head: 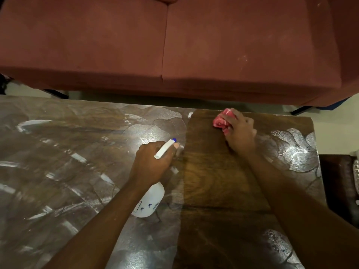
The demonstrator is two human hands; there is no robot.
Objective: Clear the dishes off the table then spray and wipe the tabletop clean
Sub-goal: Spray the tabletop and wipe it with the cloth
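Observation:
A dark wooden tabletop point(223, 181) fills the lower view, streaked with grey-white film on its left half and right edge; a darker, film-free strip runs down the middle right. My left hand point(151, 164) grips a white spray bottle point(149, 202) by its neck, its blue-tipped nozzle point(174, 140) pointing toward the far side, bottle base resting on or just above the wood. My right hand point(240, 133) presses a crumpled pink cloth point(221, 121) onto the table near its far edge. No dishes are in view.
A reddish-brown sofa point(165, 45) stands right behind the table's far edge, with a narrow strip of pale floor point(35, 92) between. To the right, past the table's edge, is a dark low piece of furniture point(338, 183) with something white on it.

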